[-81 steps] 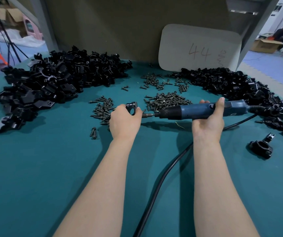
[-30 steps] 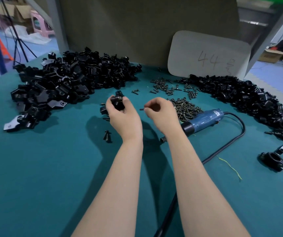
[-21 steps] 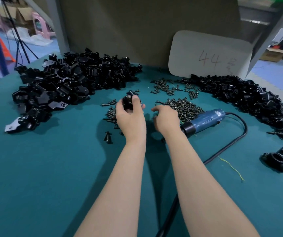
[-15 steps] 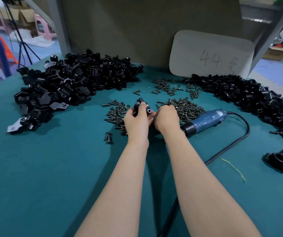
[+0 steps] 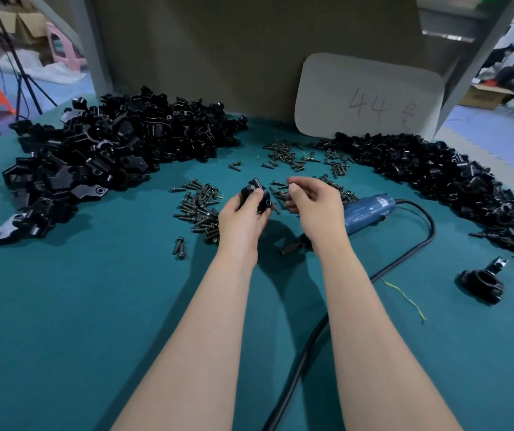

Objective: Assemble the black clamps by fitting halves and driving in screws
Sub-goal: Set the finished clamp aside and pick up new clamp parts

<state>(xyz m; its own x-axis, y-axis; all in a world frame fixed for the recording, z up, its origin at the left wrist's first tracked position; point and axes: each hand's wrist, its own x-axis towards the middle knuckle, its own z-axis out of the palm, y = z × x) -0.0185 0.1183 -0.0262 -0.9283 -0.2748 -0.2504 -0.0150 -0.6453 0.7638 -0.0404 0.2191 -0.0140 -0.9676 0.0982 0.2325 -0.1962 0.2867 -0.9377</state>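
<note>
Two hands: left hand (image 5: pixel 243 219) grips clamp (image 5: pixel 256 194); right hand (image 5: pixel 315 204) curled, contents unclear; card (image 5: pixel 370 88) reads "44".

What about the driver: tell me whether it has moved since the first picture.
Yes. Then held level in front of the middle screws, the driver now lies on the mat to their right, released by the right hand.

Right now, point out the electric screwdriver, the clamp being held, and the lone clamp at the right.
electric screwdriver (image 5: pixel 367 211), head view, on its blue body.
held clamp (image 5: pixel 254 192), head view, on its top.
lone clamp (image 5: pixel 481 289), head view, on its ring.
</note>
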